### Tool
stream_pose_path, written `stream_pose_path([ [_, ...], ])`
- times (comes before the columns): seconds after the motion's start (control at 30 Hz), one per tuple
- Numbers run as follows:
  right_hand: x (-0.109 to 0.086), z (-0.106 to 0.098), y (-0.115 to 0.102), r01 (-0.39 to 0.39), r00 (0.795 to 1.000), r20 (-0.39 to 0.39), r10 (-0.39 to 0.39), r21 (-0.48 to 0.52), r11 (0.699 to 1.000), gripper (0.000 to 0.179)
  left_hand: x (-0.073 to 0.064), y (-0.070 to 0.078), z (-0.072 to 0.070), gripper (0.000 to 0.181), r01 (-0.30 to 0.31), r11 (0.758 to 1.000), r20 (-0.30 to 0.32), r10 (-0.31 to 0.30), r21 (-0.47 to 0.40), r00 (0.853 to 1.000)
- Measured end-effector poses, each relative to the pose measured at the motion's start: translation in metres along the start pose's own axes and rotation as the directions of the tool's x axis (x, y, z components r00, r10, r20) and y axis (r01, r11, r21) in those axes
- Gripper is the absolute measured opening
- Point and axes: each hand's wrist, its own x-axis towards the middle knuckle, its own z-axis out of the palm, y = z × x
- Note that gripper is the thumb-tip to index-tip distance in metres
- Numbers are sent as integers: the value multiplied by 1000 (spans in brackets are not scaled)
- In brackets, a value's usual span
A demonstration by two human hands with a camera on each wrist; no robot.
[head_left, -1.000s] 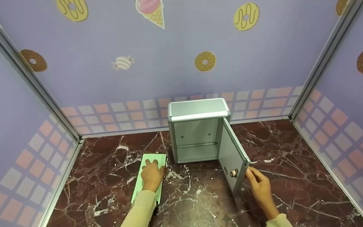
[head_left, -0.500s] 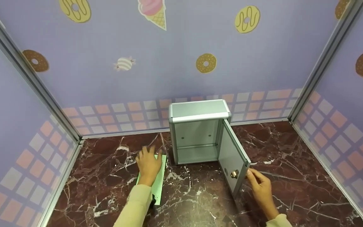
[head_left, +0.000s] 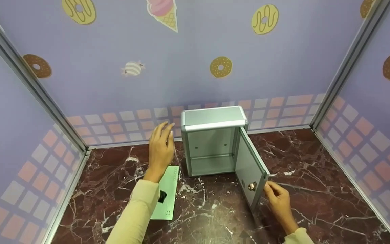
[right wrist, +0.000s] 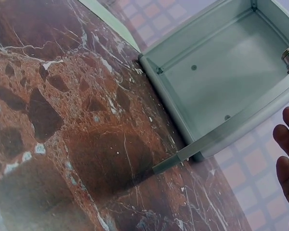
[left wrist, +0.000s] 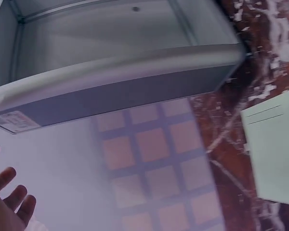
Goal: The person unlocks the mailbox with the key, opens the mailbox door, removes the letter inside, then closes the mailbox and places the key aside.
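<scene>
A sleeve (head_left: 134,210) and forearm hide the left part of a green envelope (head_left: 171,189), which lies on the counter (head_left: 208,210) just left of a silver box (head_left: 213,117); a black object (head_left: 162,196) at the person's left wrist, hard to make out, covers a little more; a label (left wrist: 15,121) on the box's side is too blurred to read, and the right wrist view cuts off part of the right hand (head_left: 278,200); the box stands upright, door (head_left: 247,166) swung out, two small dark dots (head_left: 196,147) on its back panel; right of the box's opening, the right hand pinches the door's free edge near a brass-toned lock (head_left: 252,186); the left hand (head_left: 161,147), fingers extended and slightly spread, is raised left of the box and apart from it; the counter is dark red with pale veins, the wall (head_left: 188,84) behind the box lilac, printed with doughnuts and squares.
</scene>
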Motion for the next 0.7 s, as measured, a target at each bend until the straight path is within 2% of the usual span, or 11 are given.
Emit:
stream_pose_path([
  [0.27, 2, 0, 1, 28, 1000, 0, -28, 4, 1000, 10, 25, 8, -6, 30, -124, 989, 44, 128, -77, 991],
  [0.4, 4, 1, 1, 50, 999, 2, -50, 6, 999, 11, 35, 9, -6, 30, -208, 972, 81, 218, -112, 973],
  [0.47, 4, 1, 1, 50, 999, 4, -50, 18, 999, 11, 39, 10, -6, 30, -233, 964, 126, 249, -128, 960],
  [0.53, 3, 0, 2, 43, 999, 7, -43, 32, 999, 11, 41, 11, -5, 32, -234, 963, 188, 256, -131, 948],
  [0.6, 3, 0, 4, 37, 999, 14, -38, 49, 998, 12, 42, 12, -4, 33, -210, 969, 244, 237, -132, 940],
  [0.7, 3, -2, 12, 34, 999, 23, -36, 82, 996, 15, 41, 15, -3, 34, -174, 976, 290, 206, -134, 934],
])
